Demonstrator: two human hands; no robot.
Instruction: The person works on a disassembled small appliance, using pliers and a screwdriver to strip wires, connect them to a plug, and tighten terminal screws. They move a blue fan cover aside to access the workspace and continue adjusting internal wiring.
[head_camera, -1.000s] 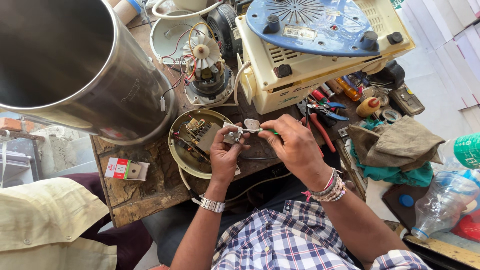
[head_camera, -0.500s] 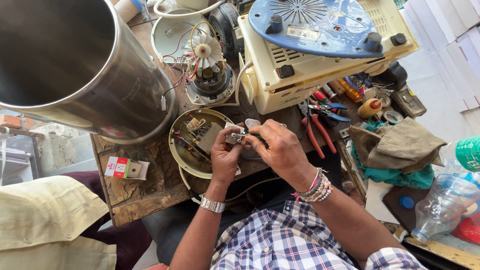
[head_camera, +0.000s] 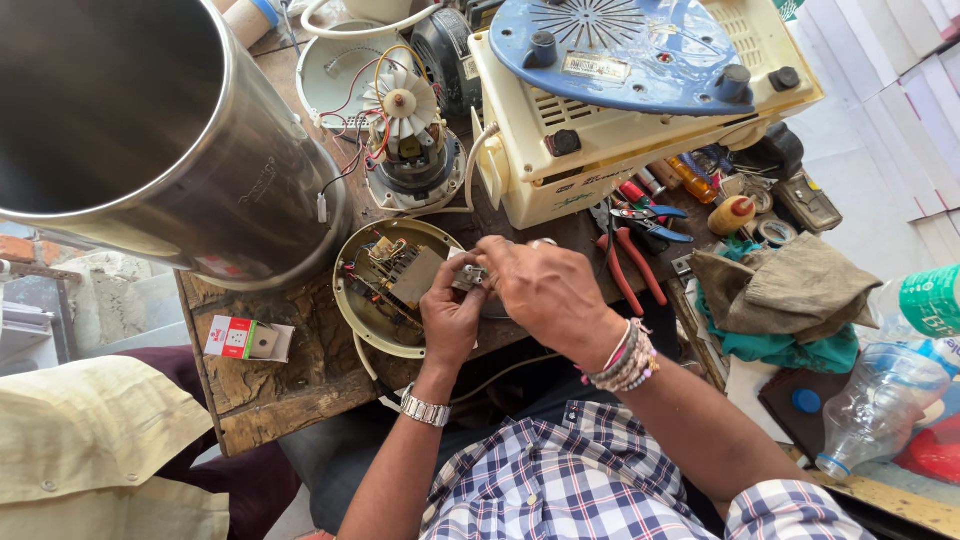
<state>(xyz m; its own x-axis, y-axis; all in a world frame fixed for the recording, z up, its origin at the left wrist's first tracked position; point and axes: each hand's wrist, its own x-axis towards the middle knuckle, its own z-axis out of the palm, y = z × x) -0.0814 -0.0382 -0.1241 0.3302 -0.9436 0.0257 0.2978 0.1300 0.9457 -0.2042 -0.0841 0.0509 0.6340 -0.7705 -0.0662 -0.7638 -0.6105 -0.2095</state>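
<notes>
The work surface is a worn wooden bench (head_camera: 300, 390), scarred and stained, seen from above; pale ground shows at right, and a second person's yellow sleeve (head_camera: 90, 450) enters at lower left. Item count: one large steel drum (head_camera: 150, 140) on its side at upper left; one exposed motor (head_camera: 405, 140) with white fan blades and red and yellow wires; one cream appliance housing (head_camera: 620, 150) with one blue base plate (head_camera: 620, 50) on top; one round cream shell (head_camera: 385, 285) containing a circuit assembly; one small red-and-white box (head_camera: 245, 338); one pair of red-handled pliers (head_camera: 630, 265); one crumpled brown cloth (head_camera: 790, 290); one clear plastic bottle (head_camera: 875, 405). Left hand (head_camera: 450, 315) rises from below, wrist bearing a metal watch, fingers curled and pinching a small metal component (head_camera: 468, 277) just over the shell's right rim; right hand (head_camera: 550, 295), wrist beaded, arches over from the right, fingers bent closed on the same component.
</notes>
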